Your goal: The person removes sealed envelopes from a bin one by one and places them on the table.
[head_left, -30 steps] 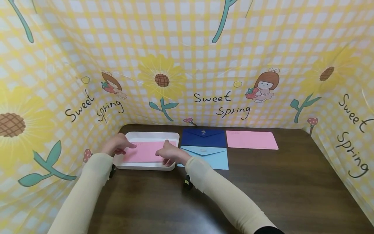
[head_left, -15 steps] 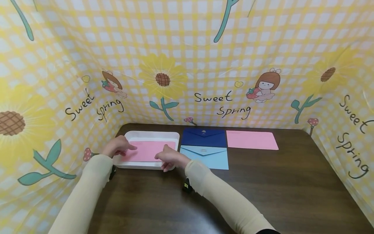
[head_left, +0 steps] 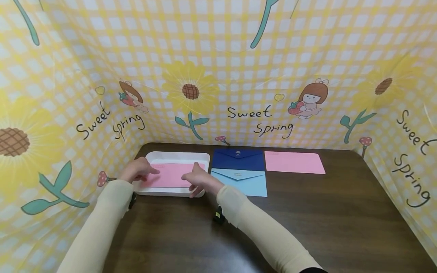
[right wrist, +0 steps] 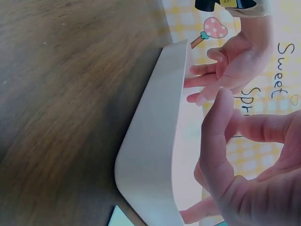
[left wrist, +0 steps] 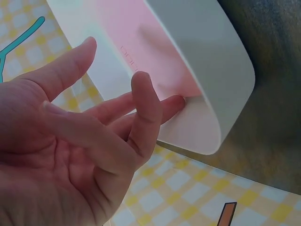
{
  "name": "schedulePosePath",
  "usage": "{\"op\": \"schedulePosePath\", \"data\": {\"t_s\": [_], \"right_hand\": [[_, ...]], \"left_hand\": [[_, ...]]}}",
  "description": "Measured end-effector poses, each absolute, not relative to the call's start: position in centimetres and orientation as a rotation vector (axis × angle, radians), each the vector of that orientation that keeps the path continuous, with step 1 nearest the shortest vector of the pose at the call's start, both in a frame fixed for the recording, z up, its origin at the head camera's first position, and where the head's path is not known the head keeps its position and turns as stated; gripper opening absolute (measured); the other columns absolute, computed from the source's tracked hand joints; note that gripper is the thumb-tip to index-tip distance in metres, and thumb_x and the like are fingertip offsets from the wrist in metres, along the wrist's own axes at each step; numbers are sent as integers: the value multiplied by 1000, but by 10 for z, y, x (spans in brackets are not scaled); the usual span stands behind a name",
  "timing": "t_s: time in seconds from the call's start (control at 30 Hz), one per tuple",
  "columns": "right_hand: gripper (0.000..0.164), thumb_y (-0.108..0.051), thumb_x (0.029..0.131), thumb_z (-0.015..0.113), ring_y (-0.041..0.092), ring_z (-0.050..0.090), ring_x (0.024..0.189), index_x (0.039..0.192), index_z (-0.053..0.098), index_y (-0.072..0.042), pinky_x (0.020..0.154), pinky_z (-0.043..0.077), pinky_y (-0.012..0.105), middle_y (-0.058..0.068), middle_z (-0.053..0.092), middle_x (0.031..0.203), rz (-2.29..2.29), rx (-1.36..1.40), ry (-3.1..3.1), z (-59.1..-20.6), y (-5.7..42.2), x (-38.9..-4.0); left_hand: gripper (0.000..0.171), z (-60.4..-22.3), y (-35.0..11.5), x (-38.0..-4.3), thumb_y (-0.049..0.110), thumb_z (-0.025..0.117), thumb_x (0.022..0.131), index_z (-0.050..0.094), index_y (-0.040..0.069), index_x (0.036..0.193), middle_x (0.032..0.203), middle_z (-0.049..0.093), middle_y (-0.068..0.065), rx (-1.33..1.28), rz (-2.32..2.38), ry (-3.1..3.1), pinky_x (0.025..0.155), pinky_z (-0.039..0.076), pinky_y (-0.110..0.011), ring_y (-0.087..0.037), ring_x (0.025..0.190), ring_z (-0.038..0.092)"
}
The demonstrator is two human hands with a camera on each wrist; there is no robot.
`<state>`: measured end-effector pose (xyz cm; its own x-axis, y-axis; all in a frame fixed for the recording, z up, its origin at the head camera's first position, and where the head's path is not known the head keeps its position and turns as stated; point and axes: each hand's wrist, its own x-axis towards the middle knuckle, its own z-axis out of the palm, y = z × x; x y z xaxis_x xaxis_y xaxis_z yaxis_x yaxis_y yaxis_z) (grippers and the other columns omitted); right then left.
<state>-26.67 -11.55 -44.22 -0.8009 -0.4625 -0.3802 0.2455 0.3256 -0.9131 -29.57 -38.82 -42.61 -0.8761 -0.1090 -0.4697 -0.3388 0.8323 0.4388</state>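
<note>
A pink envelope [head_left: 170, 175] lies flat in a white tray [head_left: 177, 155] at the table's left back. My left hand [head_left: 138, 170] reaches over the tray's left end. Its fingers are loosely bent in the left wrist view, and one fingertip meets the edge of the pink envelope [left wrist: 155, 42]. Over the tray's right end is my right hand [head_left: 202, 181], thumb and index finger held apart from the others. One of its fingers reaches down inside the tray wall [right wrist: 150, 132] in the right wrist view; whether it touches the envelope is hidden. Neither hand grips anything.
Right of the tray, a dark blue envelope [head_left: 239, 161] lies behind a light blue envelope [head_left: 240, 185]. Another pink envelope [head_left: 294, 163] lies farther right. A yellow checked cloth [head_left: 252, 76] hangs around the back and sides of the brown table [head_left: 307, 216].
The envelope in the tray has shifted slightly left. My right hand's fingers dipped a little, then its index finger rose again. My left hand stays almost where it was.
</note>
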Motion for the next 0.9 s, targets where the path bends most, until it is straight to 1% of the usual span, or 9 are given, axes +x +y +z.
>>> {"op": "schedulePosePath", "data": {"t_s": [0.07,0.13,0.27,0.37,0.47,0.6,0.73,0.9], "right_hand": [[94,-21,103,67,25,56,72,168,1,-4,61,62,43,19,46,126,-1532,-182,1969,-443,-115,-266],[96,-22,103,67,24,54,71,168,-2,-5,61,62,43,20,47,125,-1532,-175,1969,-443,-115,-264],[100,-27,103,69,26,58,73,168,-5,-6,59,62,41,26,43,138,-1520,-141,2032,-444,-116,-263],[102,-29,103,68,26,63,74,168,-7,-6,62,62,42,24,44,140,-1507,-107,2042,-446,-116,-265],[104,-30,103,67,23,64,67,167,-11,-5,63,62,41,20,51,133,-1509,-91,1986,-450,-114,-268],[106,-30,104,67,19,63,58,166,-16,-5,58,61,37,21,53,136,-1529,-72,1914,-456,-112,-272],[106,-29,104,67,19,63,58,166,-16,-6,55,60,36,24,49,141,-1548,-63,1898,-458,-112,-275],[104,-27,103,68,20,61,58,167,-11,-7,52,59,35,23,44,146,-1573,-44,1907,-457,-112,-277]], "left_hand": [[38,-425,-388,-295,34,73,98,60,5,77,61,58,-4,-333,733,2581,51,36,-24,-11,51,45],[39,-424,-388,-293,33,73,98,59,4,76,60,58,-4,-337,741,2582,52,37,-25,-11,51,45],[38,-421,-388,-290,33,72,99,62,2,79,61,59,-5,-341,739,2587,53,38,-26,-13,52,45],[38,-420,-385,-289,33,72,98,62,1,79,62,58,-5,-322,719,2582,53,38,-25,-13,52,45],[38,-420,-383,-286,32,72,98,59,4,76,62,58,-5,-316,716,2572,53,39,-24,-12,52,45],[37,-421,-381,-283,31,72,98,58,4,77,62,59,-5,-328,722,2584,52,39,-24,-12,51,45],[37,-422,-383,-284,32,71,99,59,4,78,62,59,-6,-346,704,2609,51,38,-23,-11,51,44],[39,-421,-385,-285,33,71,99,58,7,74,63,61,-6,-347,708,2604,52,39,-23,-11,52,46]]}}
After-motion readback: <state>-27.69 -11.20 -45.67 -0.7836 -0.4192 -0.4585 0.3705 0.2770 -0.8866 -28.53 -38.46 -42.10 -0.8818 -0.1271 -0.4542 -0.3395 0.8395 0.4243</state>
